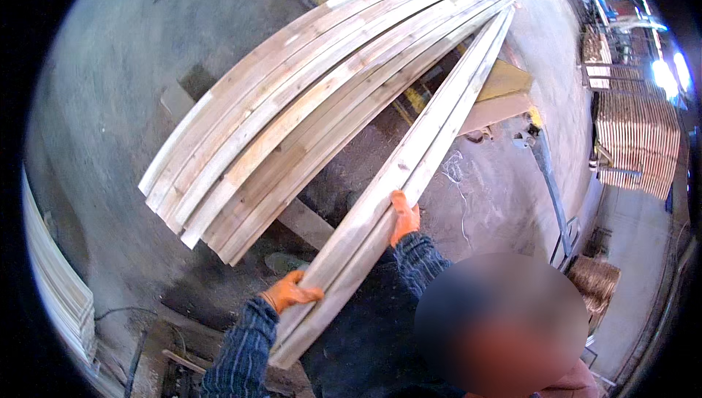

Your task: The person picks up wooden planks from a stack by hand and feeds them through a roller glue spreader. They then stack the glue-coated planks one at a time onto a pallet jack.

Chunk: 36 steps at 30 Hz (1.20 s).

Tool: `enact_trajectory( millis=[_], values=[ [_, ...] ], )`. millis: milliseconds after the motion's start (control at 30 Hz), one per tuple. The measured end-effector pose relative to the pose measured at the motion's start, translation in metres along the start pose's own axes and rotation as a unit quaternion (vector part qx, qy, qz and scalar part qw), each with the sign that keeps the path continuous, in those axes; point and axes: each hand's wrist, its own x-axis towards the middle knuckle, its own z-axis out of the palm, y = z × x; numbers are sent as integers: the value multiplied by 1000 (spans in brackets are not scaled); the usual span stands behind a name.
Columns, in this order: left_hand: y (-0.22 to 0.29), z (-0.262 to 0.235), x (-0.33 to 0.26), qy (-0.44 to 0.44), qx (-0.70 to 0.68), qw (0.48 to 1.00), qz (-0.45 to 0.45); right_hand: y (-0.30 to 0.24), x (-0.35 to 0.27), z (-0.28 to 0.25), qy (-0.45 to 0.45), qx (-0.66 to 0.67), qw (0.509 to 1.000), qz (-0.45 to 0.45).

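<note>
I hold a few long pale wooden planks (431,131), laid together, that run from near my body up to the far right. My left hand (289,292), in an orange glove, grips their left edge near the close end. My right hand (404,219), also gloved in orange, grips their right edge a little farther up. Both sleeves are blue and striped. Left of the held planks lies a wide stack of similar planks (292,105), raised off the floor on a timber support (307,224).
A grey concrete floor (110,105) surrounds the stack. Another person's head (504,325) is close at the lower right. Stacked wood (636,142) stands at the right, a pale board pile (55,281) at the left edge, and cables (139,347) lie at the lower left.
</note>
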Motion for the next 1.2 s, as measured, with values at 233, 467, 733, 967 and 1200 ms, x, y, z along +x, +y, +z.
enact_trajectory(
  millis=[233,467,733,967,1200],
  values=[
    [57,55,-69,102,154,983,-9,-64,-38,-48,50,-6,998,28],
    [134,122,-120,83,63,991,-84,-142,-105,-20,-22,57,998,-19],
    [145,181,-164,48,29,998,32,-179,-155,9,-58,93,991,-80],
    [220,211,-180,119,226,966,32,-207,-183,16,-73,123,986,-88],
    [220,289,-344,314,480,818,30,-276,-135,-10,-304,345,878,133]
  ],
)
